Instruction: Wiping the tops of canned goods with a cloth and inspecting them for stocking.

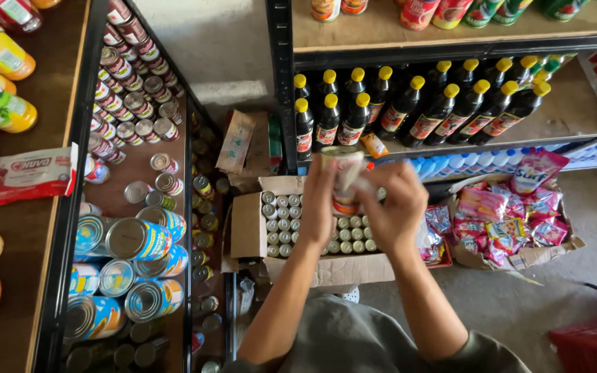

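Both hands raise one small tin can [345, 181] above the open carton of cans [312, 235] on the floor. Left hand [319, 200] fingers wrap its side; right hand [395, 207] fingertips pinch near its top, steadying it upright. Dark sauce bottles [409, 103] line the far shelf.

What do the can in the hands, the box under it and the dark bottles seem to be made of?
Can, held by left hand and right hand: likely metal under a paper label; only the label shows.
Box: brown corrugated cardboard, matte, with folded flaps.
Dark bottles: glossy glass or plastic, unclear; yellow caps look plastic.
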